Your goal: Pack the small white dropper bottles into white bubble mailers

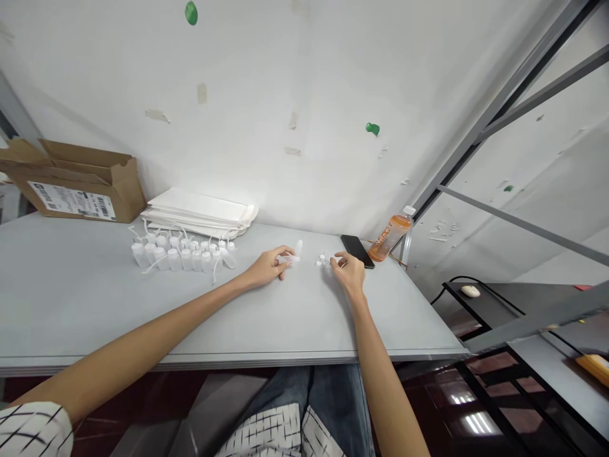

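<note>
My left hand (270, 266) is closed around a small translucent plastic bottle (290, 259), which lies tilted between thumb and fingers. Just behind it another clear bottle (299, 246) stands on the table. My right hand (349, 273) has its fingers bent together beside a little group of small white caps (321, 259). Whatever is between those fingertips is too small to make out. To the left stand rows of white squeeze bottles (185, 260), several with thin curved tubes sticking out of their tops.
Behind the rows lies a stack of flat white sheets (197, 209), with an open cardboard box (76, 184) at the far left. A black phone (356, 250) and an orange drink bottle (391, 236) are at the right, by a metal frame post. The grey table (295, 317) meets a white wall.
</note>
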Available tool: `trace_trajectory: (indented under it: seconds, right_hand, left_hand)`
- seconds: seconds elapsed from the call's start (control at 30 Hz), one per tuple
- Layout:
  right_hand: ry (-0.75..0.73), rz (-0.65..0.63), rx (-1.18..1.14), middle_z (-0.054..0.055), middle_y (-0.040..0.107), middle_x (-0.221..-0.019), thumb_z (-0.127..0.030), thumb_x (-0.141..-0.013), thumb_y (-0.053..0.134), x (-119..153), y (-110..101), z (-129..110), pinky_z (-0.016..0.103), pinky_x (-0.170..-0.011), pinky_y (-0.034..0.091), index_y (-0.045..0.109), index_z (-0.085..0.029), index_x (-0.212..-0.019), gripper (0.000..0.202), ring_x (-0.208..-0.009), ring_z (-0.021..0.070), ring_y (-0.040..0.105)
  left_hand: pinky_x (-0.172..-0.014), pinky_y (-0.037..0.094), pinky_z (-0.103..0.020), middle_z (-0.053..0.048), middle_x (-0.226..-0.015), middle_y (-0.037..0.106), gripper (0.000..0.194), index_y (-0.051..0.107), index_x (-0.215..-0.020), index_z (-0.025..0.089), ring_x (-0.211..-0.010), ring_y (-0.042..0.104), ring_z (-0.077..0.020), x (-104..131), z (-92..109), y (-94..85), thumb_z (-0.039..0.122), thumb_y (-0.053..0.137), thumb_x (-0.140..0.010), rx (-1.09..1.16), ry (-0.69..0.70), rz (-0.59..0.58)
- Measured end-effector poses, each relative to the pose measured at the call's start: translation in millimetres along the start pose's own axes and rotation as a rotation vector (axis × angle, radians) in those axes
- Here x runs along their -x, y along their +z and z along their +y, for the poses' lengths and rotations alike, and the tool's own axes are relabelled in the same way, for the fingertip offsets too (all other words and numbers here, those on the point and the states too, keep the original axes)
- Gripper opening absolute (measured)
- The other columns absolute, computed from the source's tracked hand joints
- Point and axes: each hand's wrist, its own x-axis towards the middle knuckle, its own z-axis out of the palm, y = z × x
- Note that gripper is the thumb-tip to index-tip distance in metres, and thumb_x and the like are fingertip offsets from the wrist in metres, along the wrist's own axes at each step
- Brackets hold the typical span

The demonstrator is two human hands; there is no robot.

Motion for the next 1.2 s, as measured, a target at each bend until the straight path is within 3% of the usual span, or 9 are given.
trace_trajectory:
  seconds: [0.1, 0.33, 0.53, 0.73, 0.83, 1.03, 1.2]
  right_hand:
    - [0.019, 0.018, -0.021, 0.003, 0.070, -0.071, -0.035, -0.078, 0.060, 0.1, -1.3, 0.1, 0.028, -0.066, 0.040, 0.077, -0.020, -0.092, 0.027, -0.072, 0.0194, 0.063]
    - [0.005, 0.066, -0.059, 0.004, 0.070, -0.069, -0.039, -0.081, 0.056, -3.2, -0.1, 2.9, 0.029, -0.064, 0.039, 0.076, -0.019, -0.084, 0.028, -0.067, 0.0194, 0.060]
    - [-0.077, 0.057, -0.071, 0.005, 0.070, -0.068, -0.036, -0.082, 0.053, -4.4, 2.5, 4.8, 0.029, -0.065, 0.039, 0.075, -0.018, -0.076, 0.028, -0.062, 0.0178, 0.057]
    - [-0.144, 0.068, -0.106, 0.006, 0.070, -0.068, -0.036, -0.082, 0.051, -5.0, 3.1, 6.6, 0.029, -0.065, 0.039, 0.072, -0.017, -0.070, 0.030, -0.061, 0.0167, 0.056]
    - [-0.159, 0.076, -0.117, 0.007, 0.070, -0.068, -0.036, -0.082, 0.050, -5.6, 3.4, 7.4, 0.029, -0.066, 0.040, 0.071, -0.017, -0.069, 0.031, -0.060, 0.0166, 0.056]
    - [-0.173, 0.079, -0.124, 0.006, 0.070, -0.067, -0.036, -0.082, 0.050, -6.1, 5.1, 8.8, 0.029, -0.064, 0.039, 0.071, -0.017, -0.069, 0.031, -0.058, 0.0164, 0.055]
    - [-0.166, 0.077, -0.133, 0.007, 0.071, -0.069, -0.036, -0.082, 0.050, -6.4, 5.2, 8.7, 0.029, -0.065, 0.040, 0.072, -0.017, -0.070, 0.031, -0.059, 0.0165, 0.056]
  left_hand:
    - [-0.042, 0.038, -0.019, -0.008, -0.101, 0.066, 0.036, 0.056, -0.115, 0.020, -0.056, 0.061, -0.0102, -0.3, -0.7, 0.0, 0.040, 0.059, -0.085, 0.013, -0.012, 0.007]
    - [-0.040, 0.036, -0.016, -0.007, -0.104, 0.066, 0.031, 0.048, -0.111, 0.022, -0.058, 0.066, -0.0115, 0.6, 1.6, -0.3, 0.038, 0.059, -0.087, 0.055, 0.004, -0.015]
    - [-0.043, 0.040, -0.019, -0.011, -0.109, 0.068, 0.047, 0.046, -0.130, 0.020, -0.067, 0.070, -0.0160, -1.6, -1.3, -0.9, 0.040, 0.056, -0.089, 0.106, -0.051, -0.014]
    - [-0.069, 0.053, -0.030, -0.009, -0.110, 0.072, 0.041, 0.054, -0.124, 0.021, -0.057, 0.065, -0.0114, -4.2, -10.0, -1.9, 0.048, 0.052, -0.093, 0.005, 0.020, -0.044]
    - [-0.077, 0.054, -0.034, -0.007, -0.102, 0.074, 0.036, 0.046, -0.121, 0.024, -0.068, 0.068, -0.0155, -1.5, -6.8, -3.0, 0.048, 0.050, -0.094, -0.018, 0.033, -0.026]
    - [-0.086, 0.050, -0.037, -0.002, -0.073, 0.069, 0.030, 0.040, -0.116, 0.026, -0.110, 0.066, -0.0244, 2.7, 3.6, -7.0, 0.048, 0.044, -0.096, -0.173, 0.074, -0.031]
    - [-0.077, 0.049, -0.033, -0.002, -0.093, 0.073, 0.027, 0.043, -0.114, 0.026, -0.067, 0.064, -0.0161, -0.2, -0.7, -6.6, 0.045, 0.044, -0.094, -0.263, 0.019, 0.005]
